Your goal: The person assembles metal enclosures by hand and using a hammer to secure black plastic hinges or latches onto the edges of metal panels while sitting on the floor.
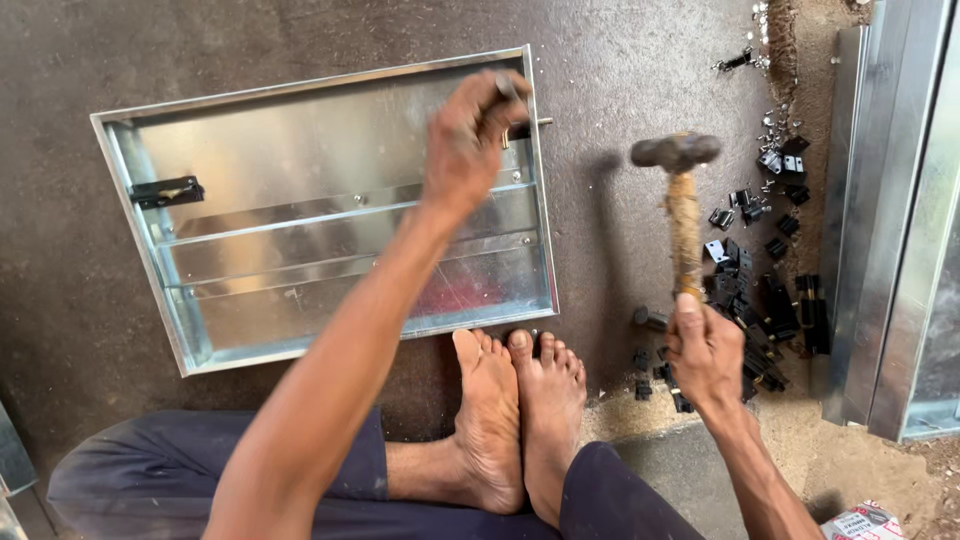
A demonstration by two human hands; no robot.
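My left hand [470,135] pinches a small metal part [508,88] at the steel tray's rim [540,200] while my right hand [705,355] grips a raised hammer [680,190].

The single head-worn camera looks steeply down at the floor from close above. The person's crossed legs fill its lower edge.

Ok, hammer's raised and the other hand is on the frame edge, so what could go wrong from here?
1. The left hand pinches a small part at the rim of the metal frame, so the hammer could hit fingers.
2. The bare feet sit against the frame; it may shift onto them.
3. Loose black fittings lie beside the right hand.
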